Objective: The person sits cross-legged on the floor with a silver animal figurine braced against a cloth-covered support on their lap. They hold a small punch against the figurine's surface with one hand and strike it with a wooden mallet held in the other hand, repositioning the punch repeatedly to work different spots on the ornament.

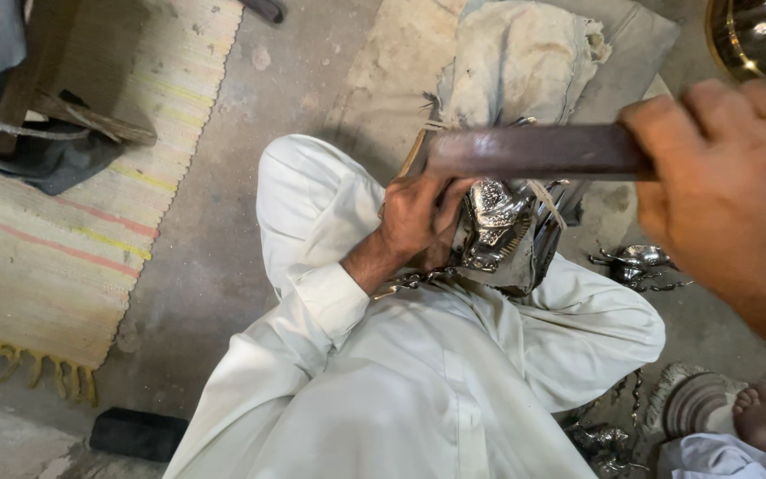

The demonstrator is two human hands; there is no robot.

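Observation:
My left hand [418,217] grips a shiny embossed silver metal piece [496,229] and holds it steady above my lap. My right hand [729,191] is raised close to the camera, closed around the dark wooden handle [534,153] of a striking tool held level over the metal piece. The tool's head is hidden near my left hand. I sit cross-legged on the floor in white clothes [418,372].
A striped woven mat [55,248] lies at left, with grey cloth [37,160] on it. A folded sack [516,62] sits ahead. Small silver ornaments [636,266] lie at right, a brass bowl [760,35] top right, a dark block [139,433] bottom left, a bare foot [760,417].

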